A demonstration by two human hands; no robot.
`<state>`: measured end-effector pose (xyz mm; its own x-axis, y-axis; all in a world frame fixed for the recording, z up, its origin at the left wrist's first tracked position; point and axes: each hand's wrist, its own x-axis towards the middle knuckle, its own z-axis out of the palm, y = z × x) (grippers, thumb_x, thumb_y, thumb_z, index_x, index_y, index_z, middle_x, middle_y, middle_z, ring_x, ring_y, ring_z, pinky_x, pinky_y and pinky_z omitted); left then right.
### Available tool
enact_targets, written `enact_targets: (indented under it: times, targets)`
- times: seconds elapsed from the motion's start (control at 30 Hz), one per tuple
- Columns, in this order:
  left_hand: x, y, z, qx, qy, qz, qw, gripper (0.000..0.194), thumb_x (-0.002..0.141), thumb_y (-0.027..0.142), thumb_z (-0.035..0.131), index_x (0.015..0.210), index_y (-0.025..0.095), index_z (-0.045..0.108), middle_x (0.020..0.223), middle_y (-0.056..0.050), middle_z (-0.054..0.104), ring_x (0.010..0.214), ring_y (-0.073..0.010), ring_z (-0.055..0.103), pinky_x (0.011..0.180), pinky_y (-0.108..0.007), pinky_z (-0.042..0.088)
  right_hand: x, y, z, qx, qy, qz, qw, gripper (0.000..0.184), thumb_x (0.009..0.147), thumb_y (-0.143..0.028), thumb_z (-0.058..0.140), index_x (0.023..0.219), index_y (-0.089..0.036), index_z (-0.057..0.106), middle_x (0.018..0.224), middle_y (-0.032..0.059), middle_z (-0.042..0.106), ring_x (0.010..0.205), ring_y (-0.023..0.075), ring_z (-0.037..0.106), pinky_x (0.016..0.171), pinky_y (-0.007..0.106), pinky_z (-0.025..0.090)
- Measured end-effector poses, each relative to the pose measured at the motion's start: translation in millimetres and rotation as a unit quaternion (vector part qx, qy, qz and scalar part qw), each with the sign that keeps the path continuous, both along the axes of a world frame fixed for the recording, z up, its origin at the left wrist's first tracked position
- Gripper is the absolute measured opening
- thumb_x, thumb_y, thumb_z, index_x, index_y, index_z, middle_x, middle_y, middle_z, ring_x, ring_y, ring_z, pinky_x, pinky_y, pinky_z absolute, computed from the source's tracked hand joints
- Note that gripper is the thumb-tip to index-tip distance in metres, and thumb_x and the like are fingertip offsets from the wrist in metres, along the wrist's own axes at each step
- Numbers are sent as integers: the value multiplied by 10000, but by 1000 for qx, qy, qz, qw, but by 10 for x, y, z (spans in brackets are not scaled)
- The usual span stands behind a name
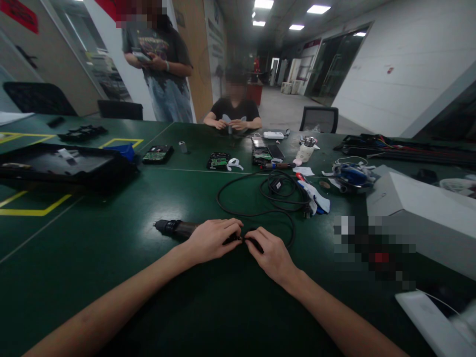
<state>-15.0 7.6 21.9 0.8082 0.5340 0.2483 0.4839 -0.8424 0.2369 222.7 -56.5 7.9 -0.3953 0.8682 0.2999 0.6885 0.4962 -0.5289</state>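
Observation:
An electric screwdriver (174, 228) lies on the green table, its tip pointing left. My left hand (213, 241) is closed around its rear end, hiding that part. Just to the right, my right hand (272, 255) pinches the end of a black cable (293, 230), close to the screwdriver's tail. Fingers cover most of the connector, so I cannot tell whether cable and screwdriver are joined. Beyond my hands the cable runs into a loose coil with a black adapter block (277, 185) in it.
Gloves (315, 197) lie right of the coil. Circuit boards in black housings (218, 160) stand farther back, near another screwdriver (278, 166). A black tray (67, 166) is at left, a white box (416, 213) at right. One person (234, 111) sits opposite; another (159, 64) stands.

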Motion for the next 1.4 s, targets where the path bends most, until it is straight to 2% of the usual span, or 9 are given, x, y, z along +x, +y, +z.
enact_targets:
  times: [0.17, 0.33, 0.43, 0.63, 0.8, 0.97, 1.17, 1.3, 1.4]
  targets:
    - [2, -8, 28, -3, 13, -30, 999, 217, 1005, 343, 536, 1177, 240, 618, 1379, -53, 630, 1094, -191, 696, 935, -345, 560, -1, -5, -3, 1, -5, -5, 1000, 149, 1034, -207, 557, 1136, -246, 657, 1076, 55, 666, 929, 214, 680, 811, 340, 577]
    - [15, -2, -39, 3, 2, 4, 1000, 180, 1014, 362, 529, 1092, 230, 623, 1334, -53, 649, 1041, -187, 705, 903, -345, 568, -9, -3, 3, 1, 1, -4, 1000, 145, 1032, -207, 558, 1125, -249, 662, 1061, 52, 666, 916, 208, 682, 790, 327, 575]
    - [23, 3, -68, 12, -5, 4, 1000, 181, 1007, 360, 541, 1084, 220, 624, 1307, -63, 657, 1015, -182, 708, 892, -334, 569, -13, -1, 8, 5, 5, -3, 1000, 143, 1030, -206, 558, 1115, -248, 664, 1049, 51, 667, 905, 207, 684, 773, 321, 575]
    - [12, -10, 18, -4, -6, -22, 1000, 184, 978, 326, 563, 1124, 233, 625, 1339, -54, 645, 1063, -187, 704, 928, -338, 568, -11, 0, -8, 1, 0, -3, 1000, 145, 1034, -205, 557, 1125, -251, 661, 1057, 52, 662, 922, 212, 682, 806, 334, 578]
    - [16, -12, 23, -7, -1, 9, 1000, 176, 1005, 376, 553, 1069, 220, 605, 1357, -57, 635, 1051, -193, 709, 898, -341, 580, -4, 0, -4, -6, -3, -1, 1000, 148, 1038, -209, 554, 1139, -252, 654, 1077, 54, 657, 934, 214, 679, 807, 333, 574]
    - [-2, -5, 26, -10, 11, -29, 999, 221, 995, 343, 566, 1188, 242, 601, 1432, -54, 601, 1146, -209, 686, 961, -367, 565, -2, -5, 7, -6, 0, -1, 1000, 147, 1043, -213, 550, 1140, -252, 653, 1078, 54, 655, 942, 217, 676, 830, 344, 574]
    - [7, -10, 5, -11, 3, 7, 1000, 188, 1009, 381, 561, 1084, 216, 611, 1394, -63, 622, 1108, -213, 696, 952, -371, 565, 0, -5, 4, -7, -1, -2, 1000, 152, 1034, -215, 567, 1146, -252, 663, 1077, 52, 659, 920, 210, 679, 789, 325, 577]
    - [5, -12, 25, -15, 7, -25, 1000, 197, 1006, 336, 551, 1167, 246, 619, 1430, -41, 605, 1162, -210, 680, 975, -368, 558, -3, -1, -2, -1, 0, -4, 1000, 140, 1029, -211, 573, 1124, -247, 669, 1065, 51, 663, 921, 208, 681, 805, 326, 571]
    - [5, -6, 5, -25, -1, -8, 1000, 158, 1011, 346, 551, 1099, 238, 626, 1394, -36, 628, 1130, -201, 694, 960, -357, 564, -8, 0, -5, -4, -1, -6, 1000, 137, 1030, -211, 571, 1116, -247, 671, 1056, 49, 663, 923, 208, 681, 794, 319, 563]
